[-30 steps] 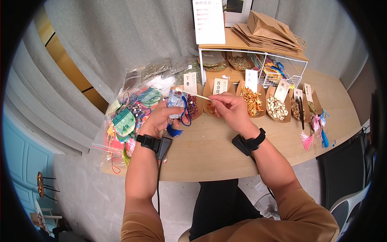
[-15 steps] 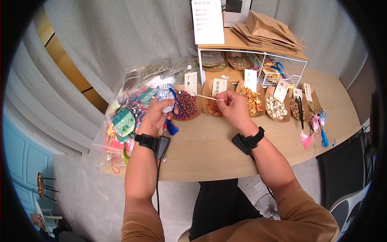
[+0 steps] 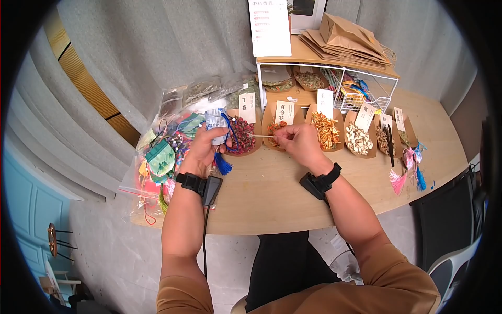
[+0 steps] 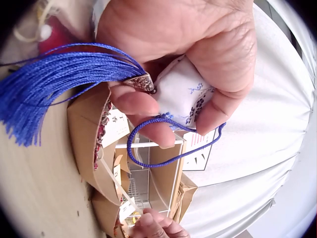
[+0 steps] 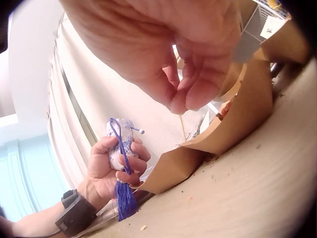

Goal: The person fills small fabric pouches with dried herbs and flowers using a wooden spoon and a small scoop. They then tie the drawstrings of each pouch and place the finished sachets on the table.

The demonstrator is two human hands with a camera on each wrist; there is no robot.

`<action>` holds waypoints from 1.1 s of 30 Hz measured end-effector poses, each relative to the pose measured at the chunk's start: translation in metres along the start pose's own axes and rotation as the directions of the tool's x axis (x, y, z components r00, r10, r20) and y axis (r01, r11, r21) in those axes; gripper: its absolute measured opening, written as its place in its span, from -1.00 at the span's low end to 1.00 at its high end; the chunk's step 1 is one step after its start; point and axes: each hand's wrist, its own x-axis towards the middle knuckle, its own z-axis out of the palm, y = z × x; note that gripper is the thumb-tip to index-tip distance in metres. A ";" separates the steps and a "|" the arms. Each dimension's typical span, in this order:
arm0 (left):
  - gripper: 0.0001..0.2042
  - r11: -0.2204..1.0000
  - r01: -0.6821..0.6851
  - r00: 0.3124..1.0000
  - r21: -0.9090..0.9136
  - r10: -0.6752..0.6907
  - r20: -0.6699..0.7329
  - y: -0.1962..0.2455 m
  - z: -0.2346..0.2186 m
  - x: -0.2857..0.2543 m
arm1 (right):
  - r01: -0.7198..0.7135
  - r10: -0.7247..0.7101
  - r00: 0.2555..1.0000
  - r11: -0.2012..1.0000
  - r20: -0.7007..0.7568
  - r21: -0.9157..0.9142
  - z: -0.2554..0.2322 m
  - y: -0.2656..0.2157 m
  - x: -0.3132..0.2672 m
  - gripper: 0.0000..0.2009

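Observation:
My left hand (image 3: 200,146) grips a small blue-and-white sachet (image 4: 181,94) between thumb and fingers. A blue cord (image 4: 148,163) loops from the sachet, and a blue tassel (image 4: 44,89) hangs from it. My right hand (image 3: 302,147) pinches the handle of a thin, pale wooden spoon (image 3: 265,136) with thumb and fingertips. The spoon points left, its far end among dark red dried buds (image 3: 243,131) in a brown paper tray (image 5: 173,168). The sachet is held just left of that tray. Its mouth is mostly hidden by the hand.
More paper trays line up rightward, with orange dried strips (image 3: 325,131) and pale slices (image 3: 359,140). Black tongs (image 3: 390,146) rest on one tray. Pink tassels (image 3: 398,183) lie at the right. A plastic bag of sachets (image 3: 161,157) lies left; a shelf (image 3: 329,67) stands behind.
The spoon has moved from the sachet's mouth down into the red buds. My left hand has shifted the sachet left, away from over the tray.

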 end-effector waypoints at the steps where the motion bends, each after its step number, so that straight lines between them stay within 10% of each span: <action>1: -0.84 1.000 0.001 1.000 0.002 -0.001 0.000 0.000 0.000 0.000 | -0.021 0.020 0.999 1.000 0.036 0.008 0.001 0.003 0.001 -0.90; 18: -0.81 1.000 0.010 1.000 0.000 -0.010 -0.003 0.001 0.001 0.000 | -0.422 0.320 0.901 0.808 0.295 0.412 0.008 0.014 0.005 -0.88; 33: -0.84 1.000 -0.014 1.000 0.000 0.014 0.008 0.000 0.000 0.000 | -0.480 0.362 0.877 0.679 0.316 0.556 0.004 0.014 0.008 -0.92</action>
